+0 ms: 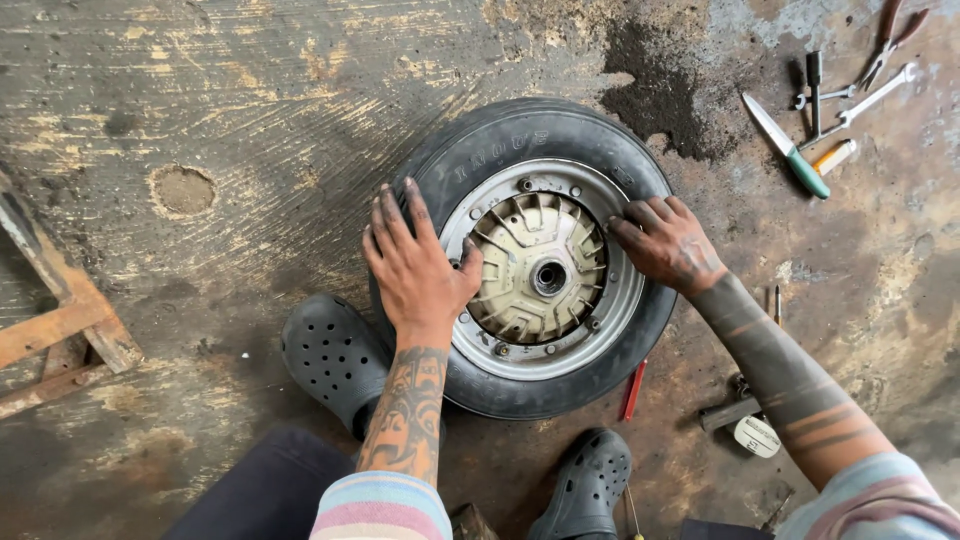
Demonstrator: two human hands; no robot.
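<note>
Now wheel (545,262) flat, axle up, L hand (415,268), R hand (668,243) on rim

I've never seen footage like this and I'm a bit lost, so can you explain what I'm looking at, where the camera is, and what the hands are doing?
There is one picture, taken by a camera worn on a person's head, looking down at their own two bare hands. No machine is involved.

On the stained, dirty concrete floor lies a small black rubber tyre on a silver metal rim, flat on its side, with a cream-coloured ribbed hub in the middle. The left hand presses on the tyre's left side, thumb by the rim. The right hand rests on the rim's right edge. Neither hand holds a tool.

Two black perforated clogs sit by the tyre. At top right lie a green-handled knife and some wrenches. A red pencil-like stick pokes out below the tyre.
</note>
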